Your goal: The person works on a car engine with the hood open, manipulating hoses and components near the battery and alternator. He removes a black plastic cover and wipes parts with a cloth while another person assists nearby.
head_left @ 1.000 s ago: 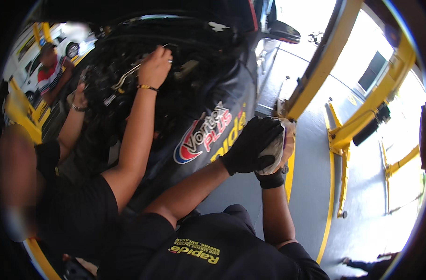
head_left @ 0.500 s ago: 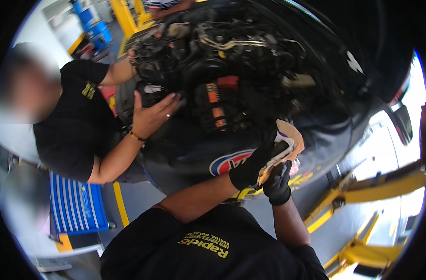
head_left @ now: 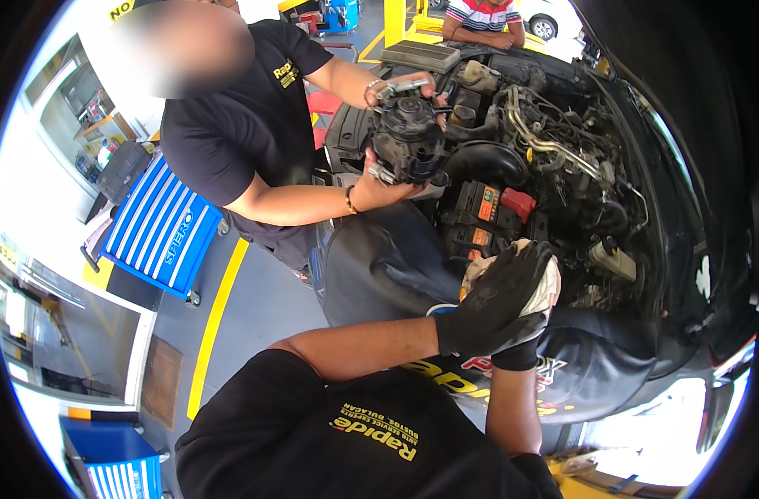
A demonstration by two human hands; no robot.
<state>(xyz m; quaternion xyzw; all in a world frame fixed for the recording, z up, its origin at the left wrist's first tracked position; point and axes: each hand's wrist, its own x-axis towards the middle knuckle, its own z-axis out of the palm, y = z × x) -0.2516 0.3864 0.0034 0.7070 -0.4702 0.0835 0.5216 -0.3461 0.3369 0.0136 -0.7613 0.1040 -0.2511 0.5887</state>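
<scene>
Both my hands wear black gloves and meet in front of the engine bay around a crumpled cream and tan rag (head_left: 551,287). My left hand (head_left: 500,298) lies across the top of the rag, its fingers curved over it. My right hand (head_left: 517,356) is beneath, mostly covered by the left; only its cuff and lower part show, and its fingers are hidden. To the far left of my hands, a co-worker in a black shirt holds an alternator (head_left: 409,141) in two bare hands, above the front of the car.
A car battery (head_left: 479,218) with a red terminal cover sits just beyond my hands. A black fender cover (head_left: 600,353) drapes the near fender. The raised hood (head_left: 687,166) stands at right. A blue tool cabinet (head_left: 165,226) is at left. Another person leans at the far side.
My left hand has come over the top of the rag, now hiding most of my right. The co-worker's alternator is now plainly in view, held up in both hands. The view has shifted leftward.
</scene>
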